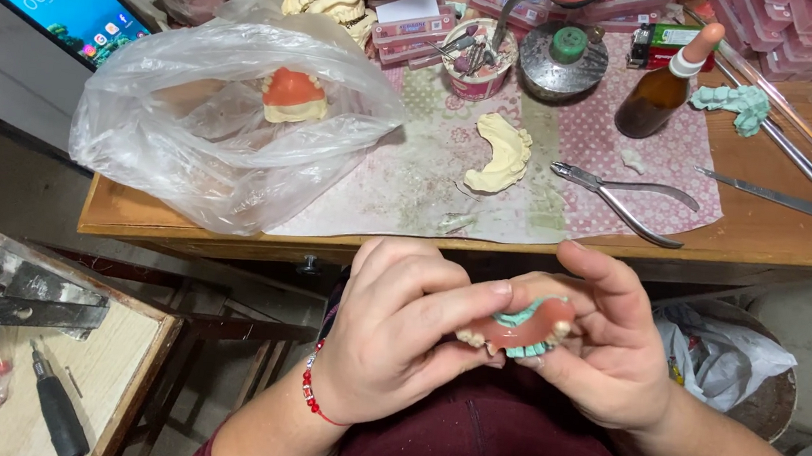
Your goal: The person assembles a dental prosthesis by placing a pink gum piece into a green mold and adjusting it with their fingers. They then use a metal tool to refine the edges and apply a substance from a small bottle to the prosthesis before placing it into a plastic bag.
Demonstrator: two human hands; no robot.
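I have the pink denture (526,326) pinched between my left hand (394,342) and right hand (604,354), both grips closed on it, below the counter (778,232) edge. I judge light, even thumb pressure best, keeping teeth undisturbed in the green material.

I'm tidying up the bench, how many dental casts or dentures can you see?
3 clearly: a pink denture held between both hands, an orange-and-cream cast inside the clear plastic bag, and a cream cast on the mat. More may be hidden in the back clutter.
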